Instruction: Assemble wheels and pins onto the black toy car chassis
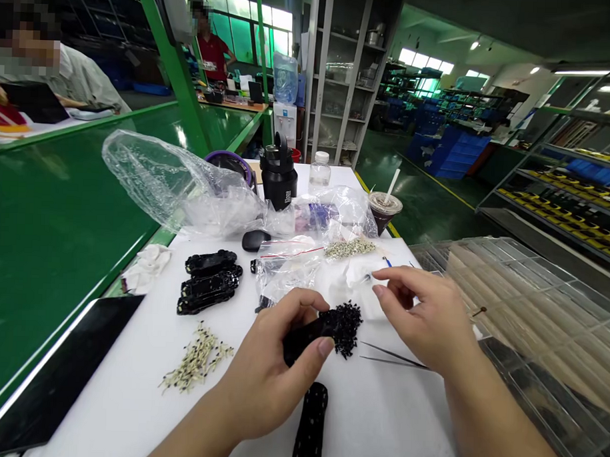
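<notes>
Gripped between the thumb and fingers of my left hand point(275, 361) is a black elongated plastic part point(301, 338), partly hidden by the hand. It is held beside a pile of tiny black pieces point(348, 329). My right hand point(427, 313) hovers to the right of that pile, index finger and thumb slightly apart, the other fingers curled. Near its fingertips lies a small white bag or sheet point(351, 273). Below the right hand rest thin tweezers point(393, 357). Another long black part point(311, 425) lies in front of me, its lower end cut off by the frame.
Black parts point(209, 288) are stacked at left, above a pile of pale, dark-tipped pieces point(195, 361). Farther back are a mouse point(256, 239), plastic bags point(220, 205), a black bottle point(279, 181) and an iced drink point(384, 208). A see-through divided case point(527, 289) stands right.
</notes>
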### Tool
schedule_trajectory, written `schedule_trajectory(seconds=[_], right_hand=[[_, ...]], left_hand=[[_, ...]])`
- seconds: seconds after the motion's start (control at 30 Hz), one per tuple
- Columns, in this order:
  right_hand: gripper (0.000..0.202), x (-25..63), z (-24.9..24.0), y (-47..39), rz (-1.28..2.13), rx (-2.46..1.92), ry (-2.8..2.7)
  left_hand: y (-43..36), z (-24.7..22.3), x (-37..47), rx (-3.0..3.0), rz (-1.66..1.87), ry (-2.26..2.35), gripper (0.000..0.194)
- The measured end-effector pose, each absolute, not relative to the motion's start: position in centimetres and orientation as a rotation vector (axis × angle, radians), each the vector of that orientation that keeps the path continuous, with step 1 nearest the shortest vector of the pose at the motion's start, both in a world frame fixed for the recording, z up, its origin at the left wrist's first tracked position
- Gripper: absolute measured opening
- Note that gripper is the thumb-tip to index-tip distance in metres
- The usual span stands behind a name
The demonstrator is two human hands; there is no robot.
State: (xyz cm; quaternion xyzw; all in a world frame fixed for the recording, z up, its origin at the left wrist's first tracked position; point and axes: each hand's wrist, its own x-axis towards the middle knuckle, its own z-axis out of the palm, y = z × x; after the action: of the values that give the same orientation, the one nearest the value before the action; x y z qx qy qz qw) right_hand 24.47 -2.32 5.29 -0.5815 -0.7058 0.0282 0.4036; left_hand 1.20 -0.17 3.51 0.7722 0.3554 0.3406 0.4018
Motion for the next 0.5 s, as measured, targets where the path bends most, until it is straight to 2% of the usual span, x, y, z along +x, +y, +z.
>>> schedule_trajectory(seconds=[0.17, 0.27, 0.33, 0.4, 0.5], right_hand=[[0.011, 25.0, 2.9, -0.7, 0.144, -1.485, -1.675], [0.011, 25.2, 2.0, -0.6, 0.168, -1.435, -1.627], [0.011, 25.1, 1.8, -1.1, 0.17, -1.368, -1.611], [0.012, 24.6, 1.9, -1.8, 0.188, -1.242, -1.618], [0.017, 23.2, 2.3, -3.0, 0.29, -0.984, -1.654]], left_hand=[[-0.7, 2.8, 1.1, 1.989, 1.045, 0.915, 0.026], [-0.8, 1.5, 1.0, 2.168, 1.181, 0.896, 0.05], [-0.6, 0.8, 1.1, 2.277, 1.156, 0.833, 0.059], [-0.3, 0.5, 1.2, 2.297, 1.115, 0.782, 0.057], [-0.2, 0.4, 1.6, 2.157, 1.09, 0.746, 0.045]])
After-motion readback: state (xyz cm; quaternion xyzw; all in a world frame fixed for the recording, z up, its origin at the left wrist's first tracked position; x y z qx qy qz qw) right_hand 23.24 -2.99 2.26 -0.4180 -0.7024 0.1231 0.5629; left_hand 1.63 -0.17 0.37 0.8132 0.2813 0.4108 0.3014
